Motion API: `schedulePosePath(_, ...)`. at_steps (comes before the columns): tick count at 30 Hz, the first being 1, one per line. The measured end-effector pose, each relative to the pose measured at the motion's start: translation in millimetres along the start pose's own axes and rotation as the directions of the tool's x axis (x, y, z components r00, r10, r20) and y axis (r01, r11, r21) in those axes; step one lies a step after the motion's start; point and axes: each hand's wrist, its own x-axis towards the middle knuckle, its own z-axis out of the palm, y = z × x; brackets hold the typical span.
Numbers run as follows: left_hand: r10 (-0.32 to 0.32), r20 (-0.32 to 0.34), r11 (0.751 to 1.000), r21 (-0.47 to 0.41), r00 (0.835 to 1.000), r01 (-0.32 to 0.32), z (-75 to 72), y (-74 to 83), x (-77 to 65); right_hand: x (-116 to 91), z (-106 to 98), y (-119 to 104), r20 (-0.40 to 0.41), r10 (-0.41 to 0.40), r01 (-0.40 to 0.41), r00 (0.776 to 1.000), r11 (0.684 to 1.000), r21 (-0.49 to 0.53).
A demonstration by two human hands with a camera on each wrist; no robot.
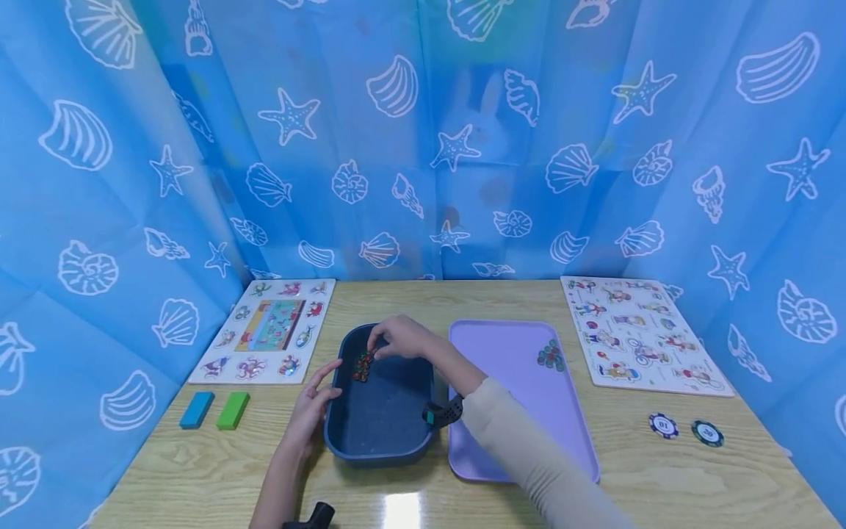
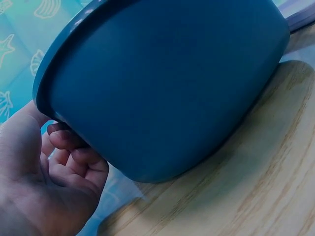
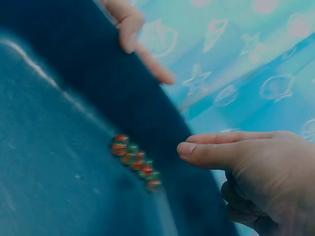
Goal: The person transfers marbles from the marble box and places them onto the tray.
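Note:
A deep dark blue plastic basin (image 1: 383,411) stands in the middle of the table. My left hand (image 1: 311,404) grips its left rim; in the left wrist view the thumb reaches the rim and the other fingers curl under it. Several small red-orange and green marbles (image 3: 137,162) lie bunched where the basin's floor meets its left wall. Over them, inside the basin's far left part, is my right hand (image 1: 399,338). Its thumb and index finger come together in the right wrist view, the other fingers curled; whether something is pinched there is hidden.
Right of the basin lies a purple tray (image 1: 489,353) with several more marbles (image 1: 551,355). Picture puzzle boards stand at left (image 1: 244,360) and right (image 1: 575,294). A blue block (image 1: 197,410) and green block (image 1: 233,410) lie left; two poker chips (image 1: 663,425) lie right. A shell-patterned curtain (image 1: 423,147) surrounds the table.

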Motion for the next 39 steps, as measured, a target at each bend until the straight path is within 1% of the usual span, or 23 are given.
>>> schedulePosePath(2, 0.002, 0.001, 1.000, -0.004, 1.000, -0.002, 0.3, 0.7, -0.1, -10, -11, 0, -0.026, -0.004, 0.005, 1.000, 0.999, 0.034)
schedulePosePath(5, 0.006, -0.010, 1.000, 0.001, 1.000, -0.006, -0.1, 1.8, -0.6, -27, -25, 5, -0.072, -0.009, 0.016, 0.997, 0.996, 0.089)
schedulePosePath(8, 0.004, -0.015, 1.000, 0.011, 1.000, -0.003, -1.5, 2.6, -1.6, -47, -38, 18, -0.128, -0.010, 0.027, 0.992, 0.991, 0.130)
schedulePosePath(12, -0.010, -0.015, 1.000, 0.003, 1.000, 0.010, -3.2, 2.8, -2.6, -77, -47, 42, -0.193, 0.039, -0.008, 0.980, 0.987, 0.160)
schedulePosePath(14, -0.021, -0.020, 1.000, -0.001, 1.000, 0.021, -3.6, 2.5, -3.0, -91, -47, 58, -0.213, 0.067, -0.032, 0.975, 0.986, 0.162)
schedulePosePath(16, -0.027, -0.024, 1.000, 0.003, 0.999, 0.028, -4.2, 2.0, -3.2, -104, -45, 75, -0.215, 0.113, -0.077, 0.970, 0.982, 0.170)
schedulePosePath(20, -0.020, -0.029, 1.000, 0.018, 0.999, 0.021, -4.8, 1.5, -4.2, -128, -37, 106, -0.218, 0.173, -0.140, 0.960, 0.977, 0.161)
schedulePosePath(23, -0.013, -0.024, 1.000, 0.020, 1.000, 0.013, -4.4, 1.5, -4.9, -142, -31, 125, -0.224, 0.210, -0.184, 0.952, 0.974, 0.130)
schedulePosePath(27, -0.022, -0.018, 0.999, 0.023, 1.000, 0.022, -3.1, 1.0, -4.3, -157, -26, 142, -0.222, 0.250, -0.233, 0.943, 0.967, 0.102)
schedulePosePath(31, -0.016, -0.024, 0.999, 0.029, 1.000, 0.017, -1.5, 1.3, -2.8, -164, -25, 148, -0.229, 0.255, -0.234, 0.939, 0.965, 0.115)
schedulePosePath(35, -0.019, -0.025, 0.999, 0.039, 1.000, 0.020, 0.2, 1.1, -1.8, -166, -27, 148, -0.249, 0.256, -0.235, 0.934, 0.965, 0.113)
schedulePosePath(38, -0.024, -0.017, 0.999, 0.037, 1.000, 0.024, 1.0, 0.7, -1.6, -162, -30, 140, -0.256, 0.252, -0.228, 0.933, 0.966, 0.119)
schedulePosePath(39, -0.026, -0.015, 0.999, 0.038, 1.000, 0.026, 1.2, 0.6, -1.5, -159, -31, 135, -0.257, 0.236, -0.211, 0.937, 0.970, 0.120)
